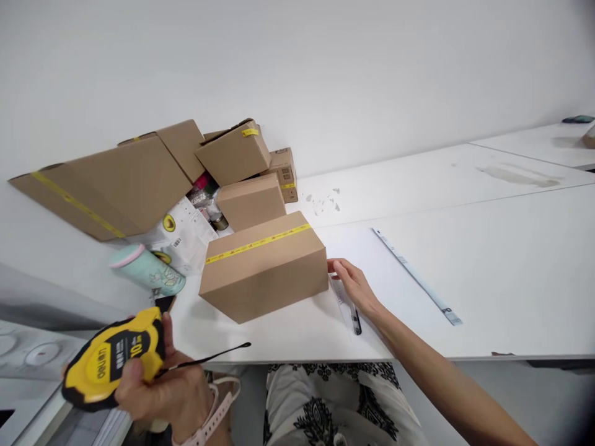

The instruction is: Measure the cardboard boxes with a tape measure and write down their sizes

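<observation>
My left hand (158, 387) is closed around a yellow and black tape measure (111, 362) at the lower left, off the table's front edge; a thin black strap trails from it to the right. A sealed cardboard box (264, 266) with a yellow tape strip lies in front of me on the white table (488, 272). My right hand (356, 285) rests flat on the table against the box's right end, fingers stretched out, lying over a clear ruler (344, 300) and a black pen (357, 323).
Several more cardboard boxes (232, 152) and a flattened carton (111, 186) are heaped at the back left with plastic packets and a mint-green tumbler (146, 269) lying on its side. A long steel ruler (418, 279) lies to the right. A white wall stands behind.
</observation>
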`<state>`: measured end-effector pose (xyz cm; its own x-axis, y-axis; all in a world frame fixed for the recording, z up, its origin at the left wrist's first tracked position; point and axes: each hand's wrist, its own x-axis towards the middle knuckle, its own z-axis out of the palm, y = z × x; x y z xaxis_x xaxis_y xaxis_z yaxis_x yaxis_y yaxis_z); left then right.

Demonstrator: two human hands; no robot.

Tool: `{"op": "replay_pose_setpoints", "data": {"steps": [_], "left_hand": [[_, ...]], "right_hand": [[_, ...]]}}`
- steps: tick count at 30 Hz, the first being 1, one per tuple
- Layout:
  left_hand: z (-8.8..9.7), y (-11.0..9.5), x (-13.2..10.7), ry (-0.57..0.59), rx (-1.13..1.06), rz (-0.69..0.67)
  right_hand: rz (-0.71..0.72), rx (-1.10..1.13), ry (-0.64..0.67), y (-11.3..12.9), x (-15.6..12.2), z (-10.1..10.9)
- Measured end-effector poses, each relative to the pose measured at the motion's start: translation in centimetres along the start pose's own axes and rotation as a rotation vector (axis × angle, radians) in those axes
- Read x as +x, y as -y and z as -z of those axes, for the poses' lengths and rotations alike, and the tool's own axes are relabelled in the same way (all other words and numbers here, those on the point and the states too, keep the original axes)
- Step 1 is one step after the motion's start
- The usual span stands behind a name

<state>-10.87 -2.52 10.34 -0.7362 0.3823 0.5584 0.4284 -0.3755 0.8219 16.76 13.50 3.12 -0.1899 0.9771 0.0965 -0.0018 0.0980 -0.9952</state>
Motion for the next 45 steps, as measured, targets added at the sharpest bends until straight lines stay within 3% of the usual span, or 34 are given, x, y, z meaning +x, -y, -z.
{"op": "replay_pose_setpoints", "data": {"steps": [2, 3, 9, 14, 18, 22, 29, 33, 36, 40, 45], "left_hand": [[0.7, 0.9, 0.8, -0.240, -0.191, 0.045], [0.8, 1.5, 1.0, -0.295, -0.263, 0.092], [-0.8, 5.2, 0.7, -0.274, -0.382, 0.375], [-1.8, 5.9, 0.4, -0.287, -0.492, 0.464], [-1.7, 5.1, 1.7, -0.286, -0.485, 0.420], [-2.1, 4.6, 4.2, -0.217, -0.316, 0.322], [-5.7, 5.4, 7.4, -0.174, -0.214, 0.208], [-7.7, 4.5, 7.9, -0.172, -0.173, -0.008], [-8.9, 3.4, 8.1, -0.050, -0.104, -0.186], [-10.6, 2.1, 9.3, 0.237, 0.113, -0.338], [-12.9, 0.8, 10.9, 0.623, 0.698, -0.508]], "right_hand": [[0.007, -0.030, 0.024, -0.4, 0.0, -0.4], [0.010, -0.046, 0.028, -0.4, 0.0, -0.5], [-0.023, -0.071, 0.090, -0.9, -0.2, -0.1], [0.066, -0.063, 0.182, -1.6, -0.6, 0.2], [0.206, -0.109, 0.162, 0.0, -0.7, -0.2], [0.154, -0.117, 0.096, 3.3, 0.4, -1.4], [0.060, -0.155, -0.043, 5.8, 5.7, -3.4], [-0.017, -0.238, -0.011, 6.7, 8.4, -3.9], [-0.055, -0.273, 0.015, 6.9, 9.9, -4.3], [-0.024, -0.262, 0.112, 6.0, 10.4, -4.0], [0.099, -0.535, 0.004, 4.2, 8.2, -0.3]]}}
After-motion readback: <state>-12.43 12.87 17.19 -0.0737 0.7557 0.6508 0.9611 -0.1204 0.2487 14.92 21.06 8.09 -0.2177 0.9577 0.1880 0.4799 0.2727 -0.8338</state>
